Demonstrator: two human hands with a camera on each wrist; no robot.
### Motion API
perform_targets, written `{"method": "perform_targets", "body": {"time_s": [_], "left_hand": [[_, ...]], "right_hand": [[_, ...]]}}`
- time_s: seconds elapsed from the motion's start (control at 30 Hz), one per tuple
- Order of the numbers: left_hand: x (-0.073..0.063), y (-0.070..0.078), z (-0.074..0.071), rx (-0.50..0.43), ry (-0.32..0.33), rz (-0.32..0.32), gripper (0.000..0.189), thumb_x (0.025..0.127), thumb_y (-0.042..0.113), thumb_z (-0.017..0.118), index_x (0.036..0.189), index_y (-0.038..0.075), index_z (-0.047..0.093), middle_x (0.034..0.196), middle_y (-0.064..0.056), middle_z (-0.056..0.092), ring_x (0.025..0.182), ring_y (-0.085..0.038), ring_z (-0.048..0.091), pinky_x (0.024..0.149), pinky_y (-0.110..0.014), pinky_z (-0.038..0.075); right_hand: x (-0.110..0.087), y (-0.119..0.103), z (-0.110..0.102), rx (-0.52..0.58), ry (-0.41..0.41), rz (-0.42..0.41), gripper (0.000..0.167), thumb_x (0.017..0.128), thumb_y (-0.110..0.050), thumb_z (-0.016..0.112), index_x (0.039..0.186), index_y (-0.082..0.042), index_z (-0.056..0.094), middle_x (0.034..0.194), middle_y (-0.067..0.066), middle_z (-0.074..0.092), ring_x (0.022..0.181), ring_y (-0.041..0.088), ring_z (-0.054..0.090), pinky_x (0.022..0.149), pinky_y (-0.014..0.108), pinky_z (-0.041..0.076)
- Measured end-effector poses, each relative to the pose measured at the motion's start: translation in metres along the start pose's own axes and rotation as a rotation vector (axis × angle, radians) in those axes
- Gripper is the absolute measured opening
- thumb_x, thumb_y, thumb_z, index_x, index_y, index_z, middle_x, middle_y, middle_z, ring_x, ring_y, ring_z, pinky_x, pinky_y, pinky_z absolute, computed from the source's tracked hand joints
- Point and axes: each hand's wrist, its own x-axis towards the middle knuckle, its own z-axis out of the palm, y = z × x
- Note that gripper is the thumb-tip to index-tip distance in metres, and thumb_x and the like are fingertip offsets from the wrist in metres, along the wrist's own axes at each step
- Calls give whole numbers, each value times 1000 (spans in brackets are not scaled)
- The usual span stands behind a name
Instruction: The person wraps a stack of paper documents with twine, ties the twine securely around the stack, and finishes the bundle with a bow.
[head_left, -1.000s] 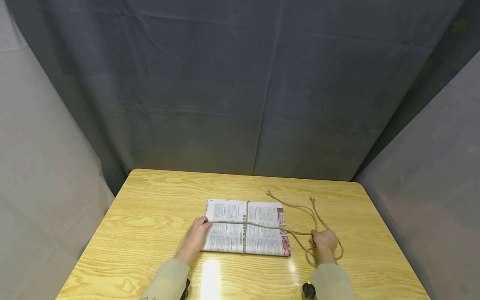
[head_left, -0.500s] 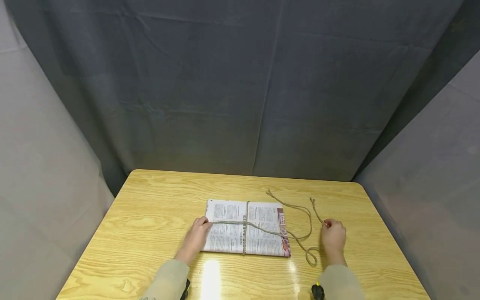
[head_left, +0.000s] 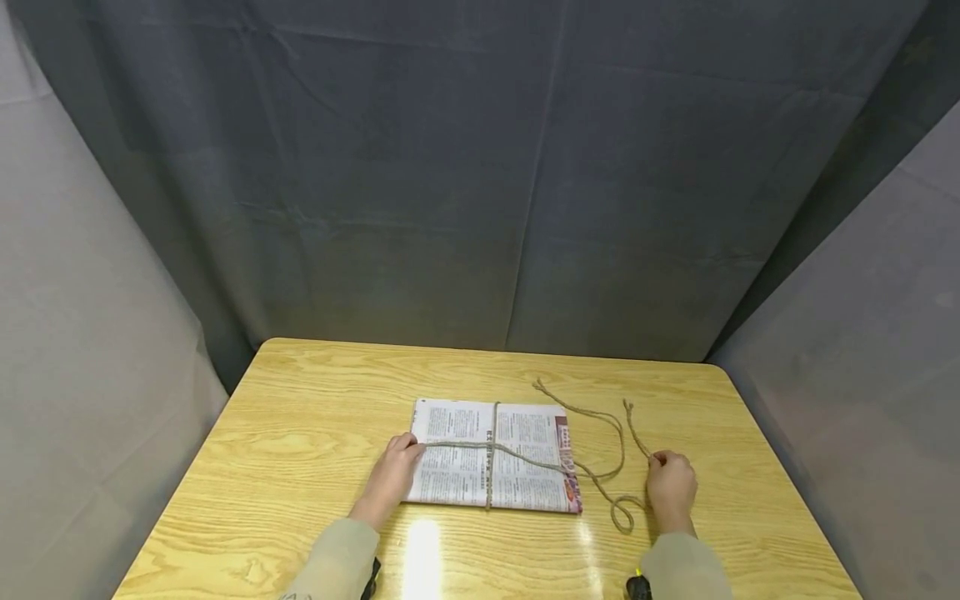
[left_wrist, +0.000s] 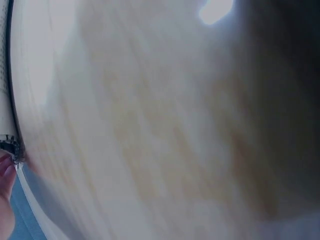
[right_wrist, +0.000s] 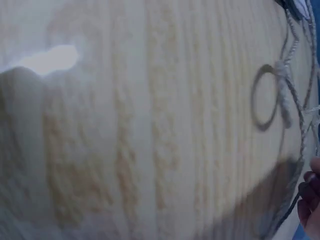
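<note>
A flat bundle of folded newspapers (head_left: pixel 453 477) lies on the table with a twine rope (head_left: pixel 525 457) crossing its top in both directions. My left hand (head_left: pixel 390 477) grips the bundle's left edge, its fingertips right where the rope meets that edge. In the left wrist view only a few fingers (left_wrist: pixel 6 182) show, close to the bundle's edge. To the right of the bundle, my right hand (head_left: pixel 671 487) pinches the rope near one end, and the frayed tip sticks out beyond the fingers. The right wrist view shows these fingers (right_wrist: pixel 311 192) curled around the rope.
The wooden table (head_left: pixel 322 392) carries the rope's other frayed end (head_left: pixel 540 387) behind the bundle's right corner. A small rope loop (head_left: pixel 622 518) lies beside the right hand. A dark curtain (head_left: pixel 390 208) hangs behind, with pale cloths (head_left: pixel 82 333) at the sides.
My right hand let go of the rope's middle part, moved right and took it nearer the end, then shifted slightly towards me. The left hand and newspapers stayed put.
</note>
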Motion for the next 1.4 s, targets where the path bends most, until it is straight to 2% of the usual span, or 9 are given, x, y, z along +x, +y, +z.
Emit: {"method": "perform_targets", "body": {"time_s": [0.27, 0.37, 0.4, 0.5, 0.63, 0.8, 1.07, 1.27, 1.4], "left_hand": [[-1, -2, 2, 10, 12, 8, 19, 87, 3, 59, 104, 1, 67, 102, -4, 55, 97, -18, 51, 83, -28, 50], [-1, -2, 2, 11, 20, 17, 19, 87, 3, 59, 104, 1, 67, 102, -5, 55, 97, -19, 51, 82, -28, 50], [-1, -2, 2, 11, 18, 16, 19, 87, 3, 59, 105, 1, 67, 102, -5, 55, 97, -19, 51, 82, -28, 50], [-1, -2, 2, 10, 18, 17, 19, 88, 4, 59, 105, 2, 66, 102, -5, 55, 98, -19, 51, 82, -28, 50], [-1, -3, 2, 7, 29, 20, 19, 87, 3, 59, 104, 2, 67, 102, -5, 55, 97, -19, 51, 82, -28, 50], [-1, -2, 3, 6, 14, 10, 19, 87, 3, 59, 105, 2, 67, 103, -5, 55, 98, -18, 51, 83, -28, 50], [0, -1, 1, 4, 23, 14, 18, 87, 3, 58, 104, 0, 66, 100, -5, 55, 96, -18, 51, 83, -29, 49], [0, 0, 1, 16, 39, 20, 17, 87, 2, 59, 102, 1, 66, 100, -5, 55, 96, -19, 51, 84, -29, 49], [0, 0, 2, 29, 26, 9, 17, 87, 3, 58, 103, 1, 66, 101, -5, 55, 97, -19, 51, 85, -29, 49]], "right_hand": [[15, -22, -5, 167, 259, 2, 21, 93, -6, 50, 98, 12, 60, 90, 27, 56, 83, 40, 53, 70, 49, 44], [22, -36, -11, 211, 312, -29, 20, 92, -7, 52, 96, 10, 61, 88, 25, 56, 81, 38, 53, 70, 49, 43], [23, -41, -13, 230, 317, -43, 19, 92, -7, 53, 95, 9, 62, 87, 24, 57, 81, 36, 53, 70, 46, 43], [26, -57, -19, 286, 321, -141, 14, 89, -4, 57, 92, 8, 63, 85, 22, 59, 77, 33, 55, 67, 23, 43], [27, -77, -22, 338, 196, -254, 13, 88, -5, 59, 93, 5, 65, 86, 19, 62, 78, 27, 56, 58, 7, 34], [28, -97, -13, 361, -24, -289, 17, 90, -11, 57, 99, 0, 66, 88, 14, 62, 77, 21, 50, 53, 22, 40], [31, -131, 16, 362, -282, -311, 22, 92, -16, 55, 102, -1, 66, 90, 15, 63, 67, 18, 52, 52, 26, 44], [26, -144, 39, 354, -394, -321, 18, 92, -11, 55, 99, 0, 66, 89, 11, 63, 69, 19, 52, 55, 27, 45], [21, -146, 53, 293, -399, -308, 14, 90, -8, 56, 96, -2, 67, 87, 8, 64, 70, 16, 52, 56, 26, 45]]}}
